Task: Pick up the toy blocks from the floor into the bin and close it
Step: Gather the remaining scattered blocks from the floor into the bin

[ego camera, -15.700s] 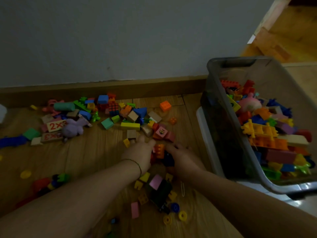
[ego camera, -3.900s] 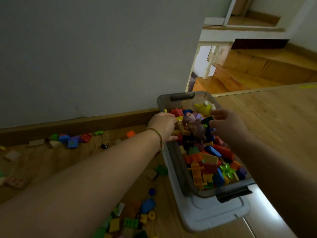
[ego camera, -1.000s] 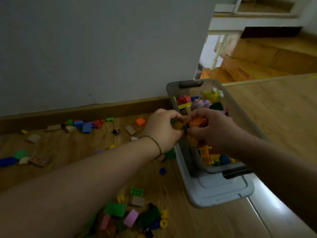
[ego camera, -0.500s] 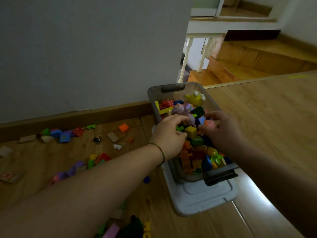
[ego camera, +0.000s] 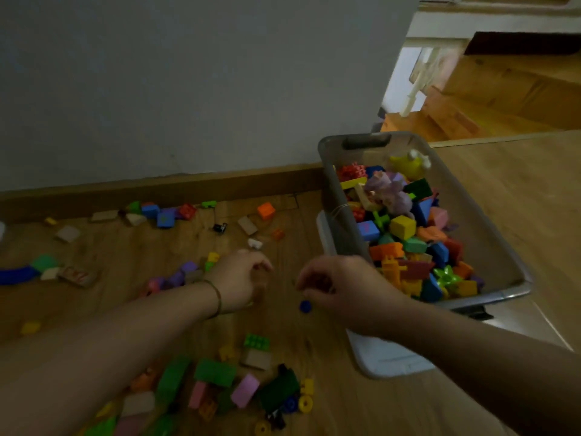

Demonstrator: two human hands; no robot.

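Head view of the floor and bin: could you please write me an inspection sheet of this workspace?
Surface: wooden floor, blocks scattered on it.
Job's things: grey bin, open and heaped with blocks, standing on a white lid; loose blocks lie near the person, more by the baseboard.
Clutter: small black object among the blocks.
Hands: left hand and right hand over the floor, fingers loosely curled, holding nothing visible; blue round piece lies beside the right.
Cables: nothing seen.
Surroundings: grey wall, wooden stairs beyond.
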